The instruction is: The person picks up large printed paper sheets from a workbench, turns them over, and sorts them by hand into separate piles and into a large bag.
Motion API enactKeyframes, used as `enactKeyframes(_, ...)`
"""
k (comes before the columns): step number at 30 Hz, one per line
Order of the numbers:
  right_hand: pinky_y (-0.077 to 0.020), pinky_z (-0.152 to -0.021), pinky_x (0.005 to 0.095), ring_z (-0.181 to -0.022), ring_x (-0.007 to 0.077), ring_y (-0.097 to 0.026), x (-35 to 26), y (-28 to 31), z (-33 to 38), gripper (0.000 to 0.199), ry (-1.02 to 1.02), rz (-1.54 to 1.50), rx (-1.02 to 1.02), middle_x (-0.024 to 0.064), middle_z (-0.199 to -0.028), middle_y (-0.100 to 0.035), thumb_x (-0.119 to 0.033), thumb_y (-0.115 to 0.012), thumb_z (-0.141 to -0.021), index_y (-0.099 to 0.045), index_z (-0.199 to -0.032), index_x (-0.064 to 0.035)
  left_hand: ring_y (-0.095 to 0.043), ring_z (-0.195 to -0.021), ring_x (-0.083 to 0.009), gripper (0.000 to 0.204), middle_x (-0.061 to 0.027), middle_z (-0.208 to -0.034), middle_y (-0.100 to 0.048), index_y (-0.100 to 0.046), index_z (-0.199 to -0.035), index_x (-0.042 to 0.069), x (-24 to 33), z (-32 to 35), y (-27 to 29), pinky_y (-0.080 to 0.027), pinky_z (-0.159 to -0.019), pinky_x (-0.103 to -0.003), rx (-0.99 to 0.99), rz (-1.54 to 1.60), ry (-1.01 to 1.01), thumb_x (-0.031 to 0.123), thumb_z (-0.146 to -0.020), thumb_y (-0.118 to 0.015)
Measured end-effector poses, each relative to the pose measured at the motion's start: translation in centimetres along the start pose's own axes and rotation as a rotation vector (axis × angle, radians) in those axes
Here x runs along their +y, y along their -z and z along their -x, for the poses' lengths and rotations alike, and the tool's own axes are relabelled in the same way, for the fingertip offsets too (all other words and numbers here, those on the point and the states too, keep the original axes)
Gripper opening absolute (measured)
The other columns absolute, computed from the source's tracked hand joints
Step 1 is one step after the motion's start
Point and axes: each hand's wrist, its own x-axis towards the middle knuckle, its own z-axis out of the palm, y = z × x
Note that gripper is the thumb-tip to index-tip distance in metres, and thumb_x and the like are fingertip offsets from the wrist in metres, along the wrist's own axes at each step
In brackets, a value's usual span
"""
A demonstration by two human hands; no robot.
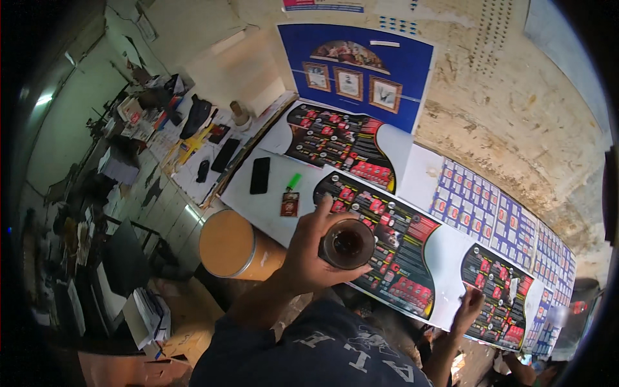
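My left hand [313, 251] is wrapped round a glass [349, 243] with a dark drink in it, held up over the table's near edge. Behind the glass lies a black printed sheet [403, 293] with red and white pictures and a curved outline. My right hand [469, 311] is at the table's near edge, beside another such black sheet [496, 290]. Its fingers are curled in, and what they hold, if anything, is hidden. Left of the glass, a black phone [260, 175], a green lighter [294, 181] and a small red-brown packet [289, 204] lie on the table.
A round brown drum [225, 244] stands at the table's left end. Blue-and-white label sheets [474, 200] lie along the wall. A blue panel [361, 64] leans at the back. Another table [187, 169] at left holds clutter. An open box with papers [151, 316] is low at left.
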Motion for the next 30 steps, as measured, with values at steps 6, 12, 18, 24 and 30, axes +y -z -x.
enactKeyframes(6, -0.0476, -0.097, 0.0425, -0.12, 0.0302, -0.054, -28.1, -1.0, -2.8, 0.047, 0.939, -0.394, 0.026, 0.0173, -0.136, -0.051, -0.008, -0.058, -0.094, -0.044, -0.137, 0.0028, -0.061, -0.11, -0.0273, 0.116, -0.0226, -0.116, -0.061, -0.01, -0.146, -0.008, -2.7, 5.8, 0.8, -0.045, -0.097, -0.041, 0.096, 0.155, 0.257, 0.014, -0.063, -0.089)
enactKeyframes(12, -0.046, -0.099, 0.0427, -0.12, 0.0324, -0.054, -39.8, -10.5, -3.3, 0.05, 1.396, -0.116, 0.071, 0.02, -0.136, -0.051, -0.007, -0.062, -0.089, -0.045, -0.136, 0.0023, -0.058, -0.113, -0.028, 0.118, -0.0213, -0.118, -0.059, -0.01, -0.145, -0.01, -7.1, 5.9, 3.8, -0.042, -0.103, -0.042, 0.067, 0.114, 0.343, 0.017, -0.063, -0.09)
enactKeyframes(18, -0.0444, -0.101, 0.0429, -0.12, 0.0346, -0.055, -42.6, -18.8, -1.6, 0.053, 1.406, -0.043, 0.094, 0.0227, -0.135, -0.051, -0.005, -0.065, -0.085, -0.047, -0.135, 0.0017, -0.058, -0.112, -0.0279, 0.12, -0.021, -0.12, -0.058, -0.007, -0.147, -0.007, -11.1, 3.9, 10.2, -0.044, -0.102, -0.041, 0.053, 0.05, 0.327, 0.012, -0.062, -0.09)
enactKeyframes(24, -0.0428, -0.103, 0.0431, -0.12, 0.0368, -0.055, -43.1, -25.5, 0.2, 0.057, 1.305, -0.016, 0.072, 0.0254, -0.135, -0.051, -0.003, -0.068, -0.081, -0.048, -0.134, 0.0011, -0.061, -0.106, -0.0299, 0.123, -0.0285, -0.122, -0.055, -0.004, -0.149, -0.003, -13.0, -0.9, 15.5, -0.051, -0.09, -0.038, 0.013, 0.182, -0.039, 0.009, -0.063, -0.09)
enactKeyframes(30, -0.0386, -0.107, 0.0417, -0.127, 0.0413, -0.047, -28.3, -32.6, -0.3, 0.064, 0.435, 0.259, -0.428, 0.0258, -0.137, -0.047, -0.014, -0.072, -0.082, -0.043, -0.137, 0.0027, -0.065, -0.102, -0.0216, 0.105, -0.0119, -0.116, -0.065, -0.028, -0.143, 0.006, -8.1, -7.5, 20.5, -0.048, -0.084, -0.029, 0.1, -0.024, -0.362, 0.026, -0.062, -0.093)
